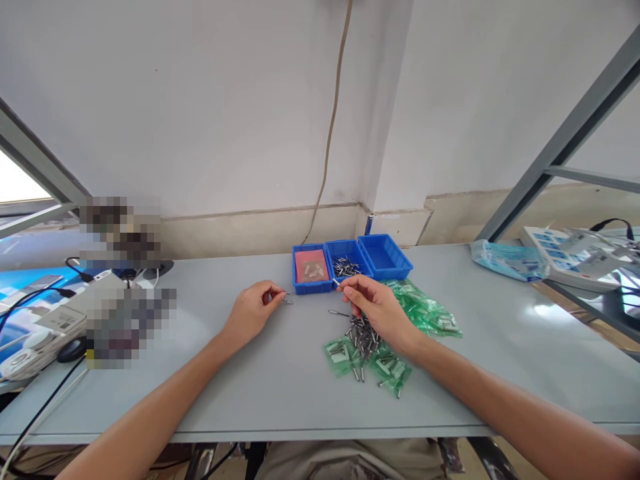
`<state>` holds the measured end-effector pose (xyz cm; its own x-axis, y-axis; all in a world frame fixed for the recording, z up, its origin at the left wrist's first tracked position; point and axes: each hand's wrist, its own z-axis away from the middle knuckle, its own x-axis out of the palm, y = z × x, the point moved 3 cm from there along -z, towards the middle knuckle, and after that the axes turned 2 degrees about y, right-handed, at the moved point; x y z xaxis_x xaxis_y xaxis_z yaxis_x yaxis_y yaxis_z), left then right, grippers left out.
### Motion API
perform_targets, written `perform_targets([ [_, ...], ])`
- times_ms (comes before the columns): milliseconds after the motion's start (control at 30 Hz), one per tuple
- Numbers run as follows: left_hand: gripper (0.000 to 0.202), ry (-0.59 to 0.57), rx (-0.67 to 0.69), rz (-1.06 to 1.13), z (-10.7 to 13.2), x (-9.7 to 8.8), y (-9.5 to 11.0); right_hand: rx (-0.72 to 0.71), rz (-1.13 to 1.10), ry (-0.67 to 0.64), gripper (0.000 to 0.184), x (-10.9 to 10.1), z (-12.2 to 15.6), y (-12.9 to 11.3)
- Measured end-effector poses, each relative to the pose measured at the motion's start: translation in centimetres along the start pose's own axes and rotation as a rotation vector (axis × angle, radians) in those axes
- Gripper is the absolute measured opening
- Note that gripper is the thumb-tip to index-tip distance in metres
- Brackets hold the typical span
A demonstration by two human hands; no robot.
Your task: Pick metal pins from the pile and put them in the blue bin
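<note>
My left hand (254, 308) is closed in a pinch, with thin metal pins (288, 302) poking out past the fingertips. My right hand (375, 307) pinches a small white stick (337, 283) between thumb and forefinger, just in front of the blue bins. Below the right hand lies a heap of dark metal pins (365, 339), partly hidden by it. One loose pin (339, 313) is left of the heap. Small green plastic bags (340, 357) with pins and white pieces in them lie around the heap.
Three blue bins stand at the back: one bin (313, 287) holds a pink bag, the middle bin (350, 247) pins, the right bin (385, 257) nothing visible. A large green bag (425, 310) lies to the right. Cables and a power strip (75, 303) are at left.
</note>
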<state>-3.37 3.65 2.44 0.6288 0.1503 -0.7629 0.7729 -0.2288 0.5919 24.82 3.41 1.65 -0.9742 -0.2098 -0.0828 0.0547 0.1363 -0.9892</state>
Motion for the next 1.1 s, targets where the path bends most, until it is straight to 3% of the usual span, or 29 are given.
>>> perform_targets([
  [1100,0.030,-0.042,0.028,0.026,-0.16,0.40,-0.52,0.016,0.013,0.005,0.029,0.04,0.17,-0.37],
])
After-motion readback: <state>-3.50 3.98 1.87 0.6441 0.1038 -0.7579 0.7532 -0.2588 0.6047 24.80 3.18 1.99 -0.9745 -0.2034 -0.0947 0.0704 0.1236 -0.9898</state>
